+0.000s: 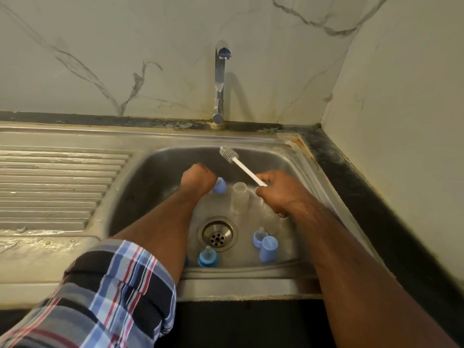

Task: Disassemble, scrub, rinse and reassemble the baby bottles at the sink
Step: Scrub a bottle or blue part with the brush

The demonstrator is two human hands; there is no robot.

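Note:
Inside the steel sink (296,167), my right hand (278,190) grips the white handle of a bottle brush (241,165), whose grey bristle head points up toward the back wall. My left hand (198,178) reaches down at the sink floor, fingers curled at a light-blue cap (219,186); how it holds the cap is hidden. A clear bottle body (239,200) stands upright between my hands. Near the front lie a blue collar with a teat (208,257), a light-blue collar with a teat (258,238) and a light-blue cap (268,248).
The tap (219,81) rises from the back rim, with no water running. The drain (218,233) sits mid-floor. A wet ribbed draining board (55,187) lies to the left. A dark counter and marble wall close in on the right.

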